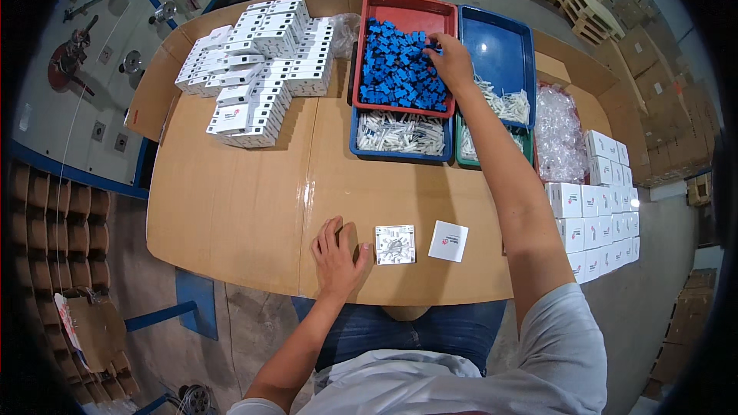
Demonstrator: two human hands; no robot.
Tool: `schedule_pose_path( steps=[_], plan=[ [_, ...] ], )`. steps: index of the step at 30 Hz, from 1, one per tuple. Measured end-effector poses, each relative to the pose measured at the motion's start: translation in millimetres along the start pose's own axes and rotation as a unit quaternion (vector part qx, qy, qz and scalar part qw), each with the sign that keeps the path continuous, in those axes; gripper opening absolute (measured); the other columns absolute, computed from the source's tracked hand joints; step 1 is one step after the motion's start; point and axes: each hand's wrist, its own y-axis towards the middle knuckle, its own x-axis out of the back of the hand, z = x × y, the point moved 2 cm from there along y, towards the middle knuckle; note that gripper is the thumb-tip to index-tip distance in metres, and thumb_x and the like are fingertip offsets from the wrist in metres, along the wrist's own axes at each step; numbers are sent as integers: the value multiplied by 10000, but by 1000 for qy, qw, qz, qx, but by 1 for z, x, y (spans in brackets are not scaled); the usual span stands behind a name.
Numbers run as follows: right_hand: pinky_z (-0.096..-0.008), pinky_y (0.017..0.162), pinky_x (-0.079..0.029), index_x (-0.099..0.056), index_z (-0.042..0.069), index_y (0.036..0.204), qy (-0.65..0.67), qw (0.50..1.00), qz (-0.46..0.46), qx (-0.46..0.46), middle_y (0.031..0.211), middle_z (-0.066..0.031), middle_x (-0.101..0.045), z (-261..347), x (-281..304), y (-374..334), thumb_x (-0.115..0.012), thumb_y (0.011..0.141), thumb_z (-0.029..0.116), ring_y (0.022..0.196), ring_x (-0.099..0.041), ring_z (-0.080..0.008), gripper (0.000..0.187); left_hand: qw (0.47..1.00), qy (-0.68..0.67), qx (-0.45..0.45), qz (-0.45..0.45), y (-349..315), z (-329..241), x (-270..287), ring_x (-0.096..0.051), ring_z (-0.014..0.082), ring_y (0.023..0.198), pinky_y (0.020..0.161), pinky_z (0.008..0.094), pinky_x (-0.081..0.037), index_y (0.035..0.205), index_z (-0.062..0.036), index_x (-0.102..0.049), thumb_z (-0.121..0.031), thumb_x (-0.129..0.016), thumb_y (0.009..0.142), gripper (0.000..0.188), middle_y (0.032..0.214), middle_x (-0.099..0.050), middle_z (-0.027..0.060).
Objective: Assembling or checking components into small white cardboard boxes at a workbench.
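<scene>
At the right edge of the red tray (408, 3), my right hand (450, 60) has its fingers curled and pinched against the small blue plastic pieces (400, 69) heaped there. What sits between those fingertips is too small to make out. My left hand (336, 261) rests palm down on the cardboard tabletop (238, 215), its fingers spread and holding nothing. Just right of it lies an open small white box (395, 245) with a clear or white item inside. A white square lid (448, 241) with a small red mark lies farther right.
White boxes (261, 69) stand stacked at the far left, and more white boxes (592, 223) at the right. Below and beside the red tray are a blue tray (403, 157) of white plugs, another blue tray (496, 38), and clear plastic packs (559, 134). Cardboard walls edge the table.
</scene>
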Motion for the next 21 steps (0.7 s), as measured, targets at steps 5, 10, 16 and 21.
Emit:
schedule_pose_path(
  steps=[5,10,16,21],
  plan=[
    [-441,856,-545,-680,40,1114,35,999,-24,22,1036,-174,-705,-4,8,-6,-769,823,82,1005,-679,-377,307,1000,2,-10,-6,-2,-1,-2,-378,344,1418,1136,516,-289,1318,-36,-573,-379,-662,927,527,1460,-469,171],
    [-409,863,-560,-659,14,1195,39,998,-43,-40,1145,-181,-694,-11,12,-14,-742,860,51,1031,-695,-359,347,1000,-1,-16,-16,-3,-3,-3,-395,348,1404,1132,513,-295,1308,-36,-577,-391,-666,931,526,1443,-484,175],
    [-358,982,-588,-491,-48,1422,676,671,-19,-303,1261,-196,-638,60,31,-42,-578,1012,-7,1211,-654,-302,421,1000,5,-10,-20,-4,-1,-1,-401,345,1400,1132,511,-299,1311,-33,-576,-383,-671,933,523,1441,-487,176],
    [-356,1075,-549,-455,-38,1454,768,566,14,-299,1319,-223,-613,116,85,-87,-496,1054,10,1296,-604,-304,405,1000,7,-17,-18,-2,-4,-2,-404,347,1398,1131,512,-300,1309,-28,-576,-381,-674,932,525,1441,-490,176]
  ],
)
